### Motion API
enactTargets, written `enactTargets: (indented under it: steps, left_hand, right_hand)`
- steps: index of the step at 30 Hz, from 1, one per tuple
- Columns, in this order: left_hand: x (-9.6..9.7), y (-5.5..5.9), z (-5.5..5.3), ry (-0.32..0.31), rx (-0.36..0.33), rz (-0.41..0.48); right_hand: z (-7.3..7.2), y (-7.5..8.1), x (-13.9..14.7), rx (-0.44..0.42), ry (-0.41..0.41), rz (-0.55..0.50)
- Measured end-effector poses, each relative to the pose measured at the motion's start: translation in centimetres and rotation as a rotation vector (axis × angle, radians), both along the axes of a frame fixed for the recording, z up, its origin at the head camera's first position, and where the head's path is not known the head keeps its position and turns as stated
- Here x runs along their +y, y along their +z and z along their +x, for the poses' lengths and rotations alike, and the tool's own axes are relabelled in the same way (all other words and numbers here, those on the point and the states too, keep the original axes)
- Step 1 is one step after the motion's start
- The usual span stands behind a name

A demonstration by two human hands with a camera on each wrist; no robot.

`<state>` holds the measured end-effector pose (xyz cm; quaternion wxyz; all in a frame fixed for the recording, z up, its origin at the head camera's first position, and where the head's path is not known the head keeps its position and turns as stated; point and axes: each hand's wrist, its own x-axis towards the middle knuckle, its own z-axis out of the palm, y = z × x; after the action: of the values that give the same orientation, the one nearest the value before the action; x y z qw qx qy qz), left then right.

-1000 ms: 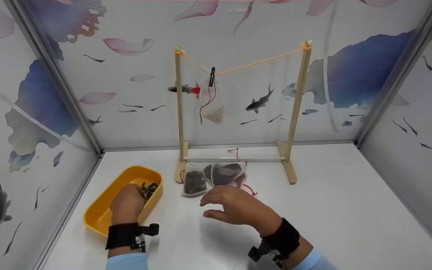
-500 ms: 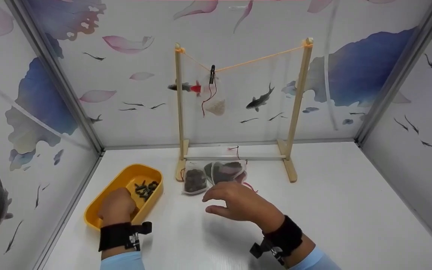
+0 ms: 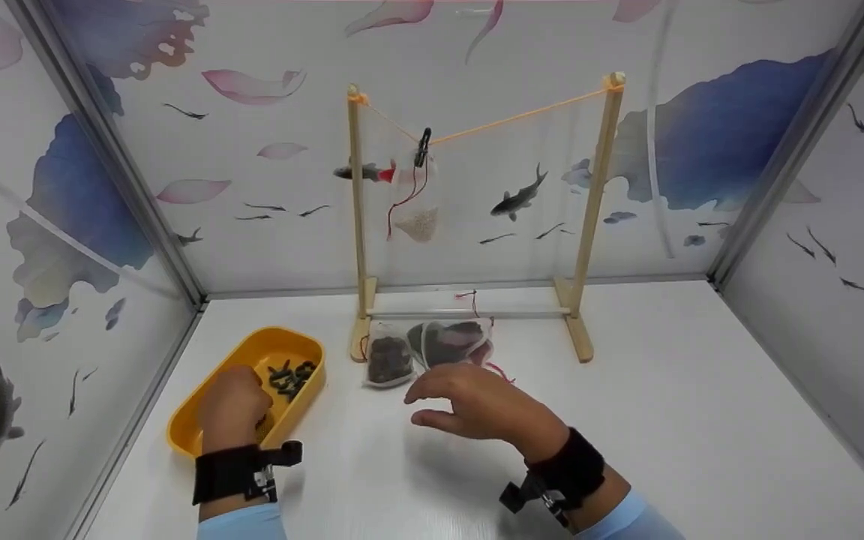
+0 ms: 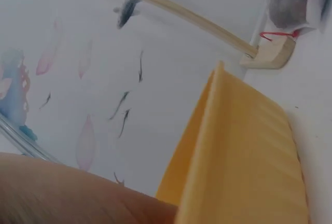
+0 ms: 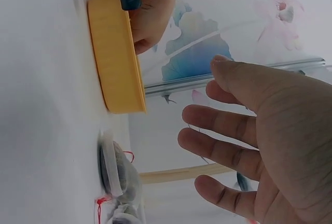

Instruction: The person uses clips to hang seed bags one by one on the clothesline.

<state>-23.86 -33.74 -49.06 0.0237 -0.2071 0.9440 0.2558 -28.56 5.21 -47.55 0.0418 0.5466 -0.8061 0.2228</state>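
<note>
My left hand (image 3: 233, 405) is down inside a yellow plastic tray (image 3: 192, 390), back of the hand up, its fingers hidden below. Beside it in the tray lies a heap of small dark green pieces (image 3: 293, 379). In the right wrist view the left hand (image 5: 153, 19) dips over the rim of the tray (image 5: 115, 58). I cannot tell what its fingers hold. My right hand (image 3: 469, 401) hovers over the white table with nothing in it, fingers loosely bent and apart; the right wrist view shows its bare palm (image 5: 290, 136).
Behind my right hand lie mesh bags, one with brown lumps (image 3: 389, 360), another with dark contents (image 3: 447, 343). A wooden stand (image 3: 595, 202) carries an orange string (image 3: 522, 118); a black clip (image 3: 423, 148) holds a pale bag (image 3: 417, 223) there. Printed walls (image 3: 282, 247) enclose the table.
My left hand has moved left and nearer within the tray, away from the dark green pieces, which now show fully. The right hand has barely shifted. The hanging bag sways.
</note>
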Motion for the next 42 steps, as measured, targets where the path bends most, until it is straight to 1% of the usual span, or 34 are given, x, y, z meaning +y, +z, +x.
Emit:
enactTargets:
  steps: [1,3,6,8,11,13,15,18,20,22,24,30,34,38,42]
  left_hand:
    - [0.3,0.4,0.0,-0.014,0.044,0.020]
    - [1.1,1.3,-0.2,-0.061,0.153,0.050]
    - [3.1,2.9,-0.7,-0.138,0.301,0.097]
    - [5.1,3.7,-1.1,-0.187,0.392,0.152]
    - [8.7,4.4,-1.5,-0.257,0.518,0.295]
    - [11.2,4.6,-1.5,-0.306,0.584,0.381]
    - [13.3,4.7,-1.3,-0.363,0.629,0.460]
    - [15.8,4.6,-1.1,-0.447,0.655,0.546]
    - [16.9,4.4,-1.1,-0.493,0.664,0.588]
    - [17.7,4.2,-1.1,-0.531,0.672,0.607]
    - [18.3,4.1,-1.1,-0.554,0.677,0.606]
    - [19.3,4.0,-0.9,-0.610,0.684,0.595]
    - [19.8,4.1,-0.7,-0.645,0.691,0.605]
    - [20.1,4.1,-0.5,-0.677,0.701,0.591]
    - [20.3,3.9,-0.5,-0.708,0.714,0.586]
  right_hand:
    - [-0.1,0.1,0.2,-0.005,-0.018,-0.012]
    - [-0.4,0.4,0.6,-0.005,-0.061,-0.046]
    - [-0.7,0.8,1.4,0.003,-0.120,-0.121]
    - [-0.8,1.1,1.9,0.017,-0.161,-0.166]
    - [-1.0,1.5,2.6,0.036,-0.214,-0.216]
    - [-1.0,1.7,3.0,0.017,-0.244,-0.245]
    - [-1.0,2.0,3.2,-0.023,-0.258,-0.271]
    - [-1.0,2.4,3.3,-0.103,-0.266,-0.292]
    - [-1.0,2.6,3.4,-0.141,-0.256,-0.302]
    - [-1.0,2.6,3.5,-0.169,-0.238,-0.319]
    - [-1.1,2.7,3.6,-0.197,-0.223,-0.340]
    - [-1.2,2.5,3.8,-0.251,-0.208,-0.377]
    - [-1.2,2.5,3.9,-0.267,-0.203,-0.392]
    - [-1.2,2.7,3.9,-0.285,-0.196,-0.410]
    - [-1.4,2.8,3.8,-0.327,-0.211,-0.440]
